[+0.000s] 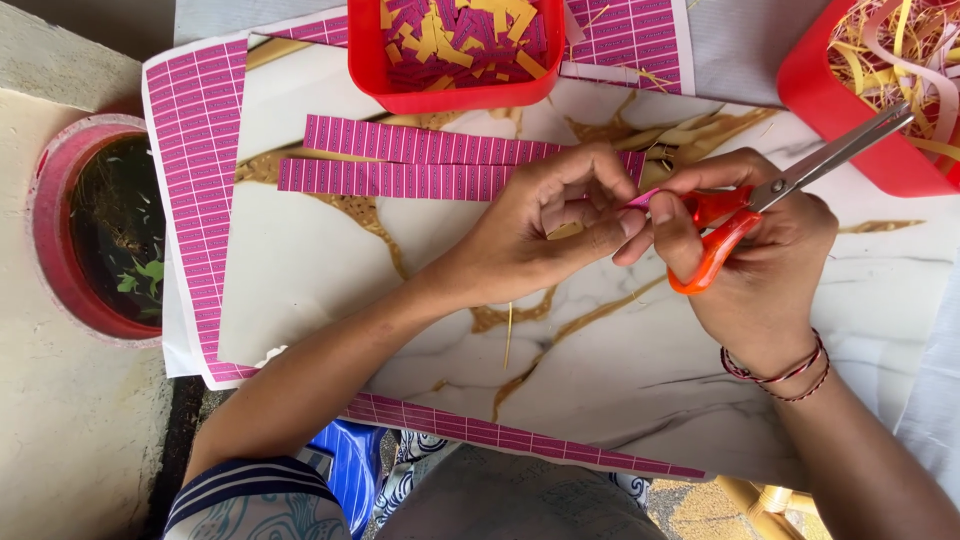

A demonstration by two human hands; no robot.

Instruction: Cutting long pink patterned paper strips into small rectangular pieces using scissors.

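I am snipping a pink strip [640,198] into small tags: my left hand [545,225] pinches its end, fingers closed tight, and my right hand [765,265] grips the orange scissors [745,215], blades apparently nearly shut at the strip, just above the marbled surface [330,270]. Next I should feed the strip forward to its next line. It is narrow, gridded and mostly hidden by my fingers; two like strips [420,160] lie beside my left hand.

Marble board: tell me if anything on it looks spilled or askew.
Thin yellow slivers lie scattered on the marble board near the right red tray, like offcuts that missed it. The two pink strips lie staggered, not squared up. The left hand pinches a strip and the right hand holds the scissors.
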